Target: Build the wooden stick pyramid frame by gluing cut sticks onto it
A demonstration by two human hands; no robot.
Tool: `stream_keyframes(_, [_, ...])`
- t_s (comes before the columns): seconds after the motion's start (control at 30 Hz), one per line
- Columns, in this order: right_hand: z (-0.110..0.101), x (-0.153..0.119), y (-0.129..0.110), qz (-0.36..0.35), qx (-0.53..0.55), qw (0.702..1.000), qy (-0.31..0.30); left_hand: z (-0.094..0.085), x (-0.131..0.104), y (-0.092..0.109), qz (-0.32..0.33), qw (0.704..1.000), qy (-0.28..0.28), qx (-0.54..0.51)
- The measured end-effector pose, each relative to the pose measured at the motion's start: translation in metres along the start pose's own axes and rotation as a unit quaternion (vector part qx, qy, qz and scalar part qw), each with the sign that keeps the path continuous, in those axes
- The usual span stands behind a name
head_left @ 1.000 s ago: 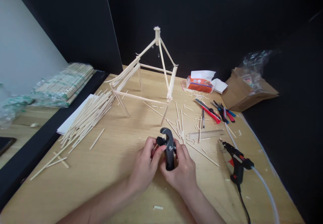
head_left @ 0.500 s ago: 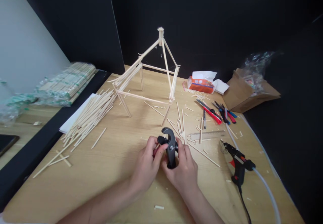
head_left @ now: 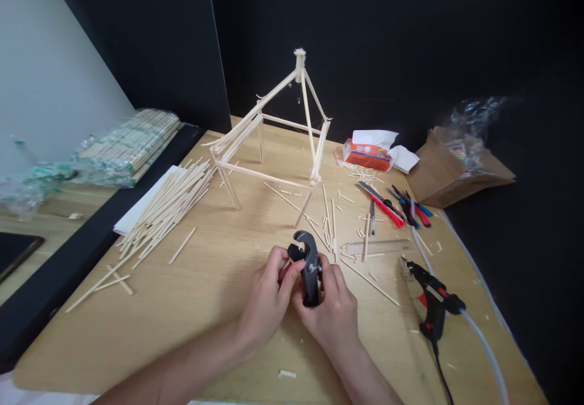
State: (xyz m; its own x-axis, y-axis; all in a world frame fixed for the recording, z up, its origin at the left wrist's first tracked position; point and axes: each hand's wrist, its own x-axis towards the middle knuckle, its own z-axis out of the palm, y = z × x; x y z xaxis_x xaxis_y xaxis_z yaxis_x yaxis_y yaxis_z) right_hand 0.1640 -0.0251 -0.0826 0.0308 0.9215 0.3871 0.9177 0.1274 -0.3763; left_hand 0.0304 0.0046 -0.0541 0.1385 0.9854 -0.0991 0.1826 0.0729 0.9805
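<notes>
Both of my hands are closed around a black hook-jawed tool (head_left: 310, 271) low in the middle of the head view. My left hand (head_left: 267, 292) pinches it near the jaw on the left, with thumb and forefinger at its side. My right hand (head_left: 335, 304) wraps the handle from the right, its fingertips partly hidden behind the tool. The curved jaw points up and left, with a gap in it. Beyond my hands stands a house-shaped frame of wooden sticks (head_left: 269, 178), with sloping roof sticks meeting at a short post.
A pile of loose sticks (head_left: 171, 207) and wrapped stick bundles (head_left: 132, 143) are at left. At right are a glue gun (head_left: 433, 295), a red cutter (head_left: 382, 204), pliers (head_left: 409, 205), a ruler (head_left: 378, 246), a tissue pack (head_left: 367, 154) and a paper bag (head_left: 451, 174). Stick offcuts lie between.
The camera view has shifted slightly, so the frame and the table items sit a little further right. My hands keep nearly the same hold on the black tool.
</notes>
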Motion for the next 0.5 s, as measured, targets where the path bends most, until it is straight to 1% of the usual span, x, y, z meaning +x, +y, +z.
stream_keyframes(0.17, [-0.0004, -0.0008, -0.0009, -0.004, -0.002, 1.0, 0.0, 0.001, 0.0, -0.0033, 0.002, 1.0, 0.0, -0.007])
stream_keyframes(0.3, [0.0005, -0.0013, -0.0012, -0.007, -0.014, 1.0, 0.005, 0.001, 0.0009, -0.002, -0.004, 1.0, -0.004, -0.011])
stream_keyframes(0.5, [0.0025, -0.0006, -0.0008, 0.006, -0.02, 1.0, -0.018, 0.0015, 0.0038, 0.0006, -0.013, 1.0, -0.005, -0.003])
